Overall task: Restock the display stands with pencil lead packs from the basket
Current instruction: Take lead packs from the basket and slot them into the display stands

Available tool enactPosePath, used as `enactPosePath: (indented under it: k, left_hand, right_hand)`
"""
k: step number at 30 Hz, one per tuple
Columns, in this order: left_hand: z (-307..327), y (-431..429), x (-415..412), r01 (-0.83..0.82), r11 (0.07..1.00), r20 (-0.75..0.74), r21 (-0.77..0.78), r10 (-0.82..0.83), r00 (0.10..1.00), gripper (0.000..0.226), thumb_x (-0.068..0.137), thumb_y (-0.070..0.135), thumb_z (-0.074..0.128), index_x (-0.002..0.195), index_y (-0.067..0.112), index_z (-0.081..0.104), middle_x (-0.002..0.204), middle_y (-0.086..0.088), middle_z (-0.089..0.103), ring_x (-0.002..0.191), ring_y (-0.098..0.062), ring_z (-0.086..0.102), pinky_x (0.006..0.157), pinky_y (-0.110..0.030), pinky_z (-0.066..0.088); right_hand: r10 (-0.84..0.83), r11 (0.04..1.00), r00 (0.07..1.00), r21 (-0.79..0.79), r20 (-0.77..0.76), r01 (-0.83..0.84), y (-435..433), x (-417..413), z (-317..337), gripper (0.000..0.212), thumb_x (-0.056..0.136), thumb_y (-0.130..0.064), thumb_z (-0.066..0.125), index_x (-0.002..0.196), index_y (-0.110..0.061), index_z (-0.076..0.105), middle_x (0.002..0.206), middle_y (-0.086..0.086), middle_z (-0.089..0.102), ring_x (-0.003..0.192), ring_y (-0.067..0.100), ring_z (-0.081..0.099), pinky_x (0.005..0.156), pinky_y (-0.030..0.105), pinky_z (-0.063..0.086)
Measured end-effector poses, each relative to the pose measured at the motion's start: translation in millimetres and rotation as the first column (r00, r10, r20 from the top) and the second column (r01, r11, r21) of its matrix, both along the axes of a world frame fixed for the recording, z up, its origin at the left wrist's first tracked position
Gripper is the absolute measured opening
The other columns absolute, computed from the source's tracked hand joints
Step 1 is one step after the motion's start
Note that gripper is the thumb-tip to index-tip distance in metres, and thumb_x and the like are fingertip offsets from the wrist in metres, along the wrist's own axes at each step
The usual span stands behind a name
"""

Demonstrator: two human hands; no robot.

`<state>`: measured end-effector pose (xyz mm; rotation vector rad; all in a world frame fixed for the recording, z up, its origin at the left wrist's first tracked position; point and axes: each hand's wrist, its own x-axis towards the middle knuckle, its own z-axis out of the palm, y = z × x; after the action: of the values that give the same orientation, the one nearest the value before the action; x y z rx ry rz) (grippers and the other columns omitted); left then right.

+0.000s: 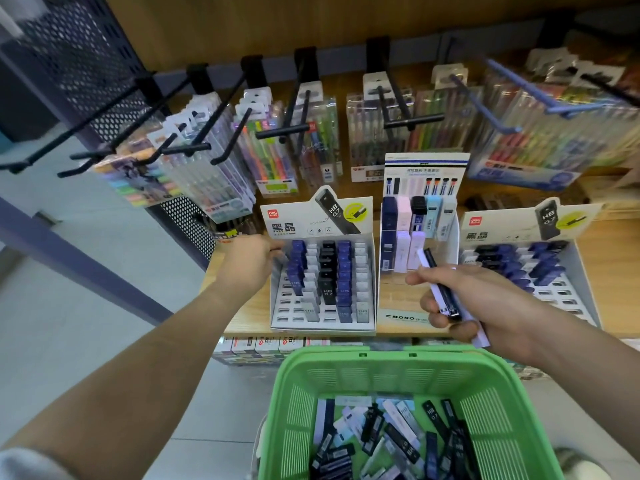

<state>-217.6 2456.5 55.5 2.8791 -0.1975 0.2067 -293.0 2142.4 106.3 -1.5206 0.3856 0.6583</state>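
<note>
A green basket [391,368] at the bottom holds several loose pencil lead packs [388,434]. On the wooden shelf stand three display stands: a left white stand [322,323] with blue, black and grey packs, a middle MONO stand [401,306], and a right stand [585,268] with blue packs. My left hand [247,265] grips the left stand's upper left edge. My right hand [485,303] holds a few lead packs [445,289], black, blue and white ones, in front of the middle stand.
Black hooks [194,147] carrying pen sets [273,150] jut out above the stands. A dark perforated panel [86,64] rises at the left. Boxes [263,344] line a lower shelf behind the basket. Pale floor lies to the left.
</note>
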Motion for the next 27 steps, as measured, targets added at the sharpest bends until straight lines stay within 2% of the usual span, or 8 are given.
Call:
enactPosePath:
  k: [2, 5, 10, 13, 15, 18, 23, 27]
  left_hand:
    - [-1.2, -1.1, -0.9, -0.003, 1.0, 0.031, -0.022, 0.004, 1.0, 0.025, 0.093, 0.006, 0.055, 0.109, 0.013, 0.073, 0.109, -0.008, 0.072, 0.104, -0.027, 0.065, 0.091, -0.03, 0.049]
    - [1.5, -2.0, -0.5, -0.002, 0.997, 0.101, -0.072, 0.009, 0.995, 0.022, 0.089, 0.002, 0.059, 0.1, 0.011, 0.076, 0.102, -0.008, 0.073, 0.095, -0.027, 0.067, 0.081, -0.021, 0.044]
    - [5.0, -1.5, 7.9, 0.011, 1.0, -0.085, -0.011, -0.012, 0.996, 0.023, 0.092, 0.006, 0.055, 0.102, 0.01, 0.075, 0.104, -0.007, 0.073, 0.103, -0.025, 0.064, 0.089, -0.029, 0.047]
    - [2.4, -3.1, 10.6, -0.055, 0.998, -0.128, -0.018, 0.052, 0.99, 0.025, 0.095, 0.007, 0.051, 0.109, 0.01, 0.072, 0.112, -0.006, 0.07, 0.108, -0.024, 0.061, 0.094, -0.029, 0.045]
    - [-0.5, -5.7, 10.2, -0.125, 0.986, -0.122, -0.113, 0.111, 0.986, 0.025, 0.095, 0.007, 0.052, 0.114, 0.01, 0.067, 0.112, -0.006, 0.069, 0.106, -0.022, 0.062, 0.094, -0.029, 0.046]
    - [-3.7, -7.1, 10.0, -0.204, 0.94, -0.08, -0.275, 0.189, 0.979, 0.012, 0.09, 0.003, 0.059, 0.099, 0.009, 0.065, 0.096, -0.008, 0.07, 0.092, -0.024, 0.065, 0.084, -0.03, 0.049]
    - [-8.0, -3.2, 9.2, -0.099, 0.993, 0.018, -0.062, 0.101, 0.995, 0.02, 0.091, 0.008, 0.059, 0.104, 0.01, 0.074, 0.108, -0.009, 0.069, 0.101, -0.027, 0.061, 0.09, -0.034, 0.047]
    - [-1.8, -8.1, 6.0, -0.087, 0.996, -0.021, 0.022, 0.088, 0.996, 0.026, 0.096, 0.015, 0.052, 0.114, 0.017, 0.07, 0.113, -0.008, 0.061, 0.105, -0.026, 0.056, 0.09, -0.034, 0.046]
  right_hand:
    - [0.006, 1.0, 1.0, -0.001, -0.003, -0.006, 1.7, -0.2, 0.2, 0.022, 0.097, -0.028, 0.057, 0.11, -0.012, 0.066, 0.064, 0.005, 0.054, 0.045, 0.013, 0.045, 0.032, 0.017, 0.022]
    - [0.018, 1.0, 1.0, 0.007, -0.007, -0.018, 1.8, -0.8, 0.0, 0.021, 0.096, -0.028, 0.059, 0.109, -0.013, 0.066, 0.064, 0.004, 0.054, 0.045, 0.013, 0.044, 0.032, 0.017, 0.022]
    - [0.008, 1.0, 1.0, 0.016, -0.012, -0.008, -4.5, 0.1, -2.8, 0.022, 0.094, -0.028, 0.061, 0.11, -0.013, 0.067, 0.065, 0.005, 0.054, 0.047, 0.014, 0.044, 0.032, 0.018, 0.023]
    - [0.01, 1.0, 1.0, 0.029, -0.017, -0.009, -7.3, 0.9, -4.3, 0.022, 0.094, -0.028, 0.062, 0.109, -0.013, 0.068, 0.065, 0.005, 0.054, 0.048, 0.015, 0.044, 0.031, 0.017, 0.023]
    - [0.013, 0.999, 1.0, 0.039, -0.02, -0.013, -7.6, 1.2, -4.5, 0.022, 0.094, -0.027, 0.062, 0.109, -0.013, 0.068, 0.066, 0.005, 0.054, 0.048, 0.015, 0.044, 0.031, 0.017, 0.023]
    - [0.011, 0.998, 1.0, 0.064, -0.023, -0.009, -3.9, 1.3, -3.2, 0.022, 0.095, -0.025, 0.061, 0.112, -0.013, 0.067, 0.066, 0.005, 0.055, 0.048, 0.015, 0.045, 0.031, 0.017, 0.023]
    - [0.01, 0.996, 1.0, 0.092, -0.019, -0.008, 0.6, 0.2, -1.3, 0.025, 0.095, -0.024, 0.061, 0.116, -0.011, 0.063, 0.064, 0.005, 0.055, 0.047, 0.015, 0.045, 0.031, 0.018, 0.022]
    - [0.02, 0.992, 1.0, 0.122, -0.018, -0.017, 0.4, -1.5, 2.8, 0.024, 0.097, -0.023, 0.059, 0.116, -0.011, 0.065, 0.07, 0.006, 0.058, 0.051, 0.016, 0.05, 0.031, 0.018, 0.022]
